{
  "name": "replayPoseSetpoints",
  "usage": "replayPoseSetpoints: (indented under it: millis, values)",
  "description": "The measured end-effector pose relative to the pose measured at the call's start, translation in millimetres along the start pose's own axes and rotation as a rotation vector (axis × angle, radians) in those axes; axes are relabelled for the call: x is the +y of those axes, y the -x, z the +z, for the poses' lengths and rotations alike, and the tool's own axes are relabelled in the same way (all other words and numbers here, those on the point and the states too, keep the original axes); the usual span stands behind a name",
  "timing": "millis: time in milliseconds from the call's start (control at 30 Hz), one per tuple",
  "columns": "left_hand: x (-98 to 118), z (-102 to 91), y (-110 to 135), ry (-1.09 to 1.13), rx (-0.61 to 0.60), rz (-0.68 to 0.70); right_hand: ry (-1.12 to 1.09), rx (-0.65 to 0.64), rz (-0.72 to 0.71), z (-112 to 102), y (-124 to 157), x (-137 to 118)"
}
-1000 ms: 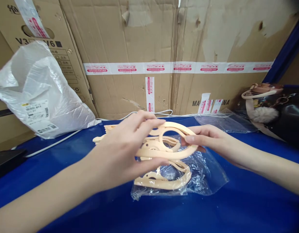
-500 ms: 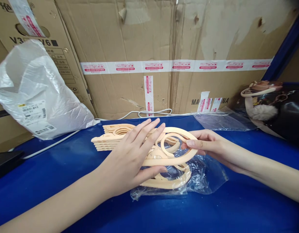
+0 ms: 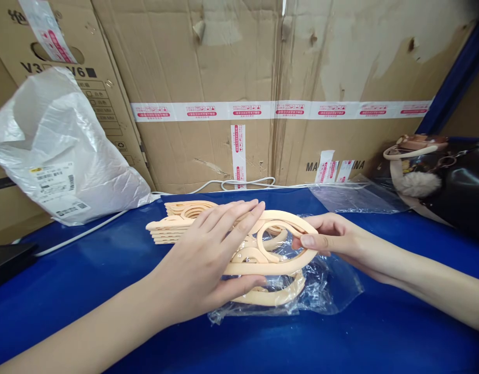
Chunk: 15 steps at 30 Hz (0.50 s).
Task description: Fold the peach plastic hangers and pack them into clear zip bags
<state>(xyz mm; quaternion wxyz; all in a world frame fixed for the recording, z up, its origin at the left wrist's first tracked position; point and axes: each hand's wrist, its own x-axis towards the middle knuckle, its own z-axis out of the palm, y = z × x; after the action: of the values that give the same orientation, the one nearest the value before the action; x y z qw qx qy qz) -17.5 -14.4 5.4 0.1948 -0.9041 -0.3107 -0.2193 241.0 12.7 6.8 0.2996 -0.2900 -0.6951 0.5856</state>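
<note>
1. The right hand (image 3: 336,236) pinches the rounded end of a pale, cream-coloured looped piece (image 3: 289,267) between its thumb and fingers; the thumb lies on top, and the other fingers are partly hidden beneath.
2. The left hand (image 3: 200,259) lies over the other end of this piece, palm down. Its fingers are stretched out and close together across the far edge, with the thumb spread away along the near edge. The palm side is hidden, so how firmly it presses cannot be told.
3. The looped piece is in the middle of the view, above a crumpled clear bag (image 3: 325,296) on the blue bench (image 3: 262,348).
4. Another pale piece (image 3: 270,298) shows below the held one, inside or under the clear plastic; which of the two cannot be told.
5. A stack of similar pieces (image 3: 169,231) sits just beyond the left hand, its layered ends facing left.
6. At the left stands a white parcel bag (image 3: 68,156) with a label, leaning near cardboard boxes (image 3: 208,62) crossed by printed tape (image 3: 239,110).
7. A white cable (image 3: 211,182) runs along the back of the bench.
8. At the right, a flat clear sheet (image 3: 340,198) lies beside a black handbag (image 3: 461,182) with a fluffy pompom (image 3: 422,184).
</note>
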Motion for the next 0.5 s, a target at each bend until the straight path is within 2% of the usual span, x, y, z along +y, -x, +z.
replayPoseSetpoints:
  millis: [200,333,400,500]
  values:
    - [-2,-0.1,2,0.014,0.012,0.02,0.049,0.012,0.003,-1,0,-1]
    - [-1,-1.2,3,0.017,0.058,0.025,0.238,0.015,-0.013,0,3,-4]
    - [0,-1.6,3,0.026,0.077,0.018,0.414,0.083,-0.106,1,6,-5]
    - [5,-1.3,2,0.043,0.083,-0.002,0.756,0.183,-0.377,4,13,-8]
